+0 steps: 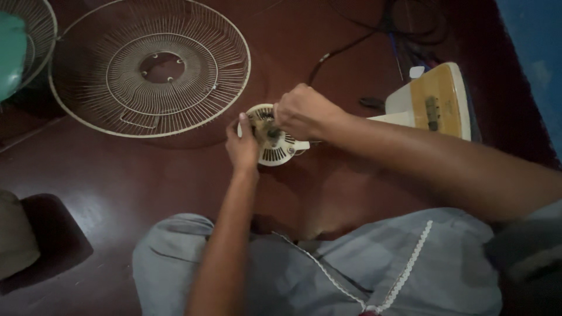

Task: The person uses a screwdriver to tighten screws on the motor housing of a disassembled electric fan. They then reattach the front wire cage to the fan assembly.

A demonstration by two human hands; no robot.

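A round cream fan motor housing (275, 153) with slotted vents stands on the dark red floor in front of me. My left hand (242, 147) grips its left side. My right hand (301, 111) is closed over its top, fingers around the dusty shaft area in the middle. What the right fingers pinch is hidden. The housing joins a cream and yellow fan body (436, 102) lying to the right.
A large round wire fan guard (150, 67) lies flat at the upper left. A second guard with a green blade (14, 52) shows at the left edge. Black cables (351, 41) run across the top. My knees in grey cloth (328, 269) fill the bottom.
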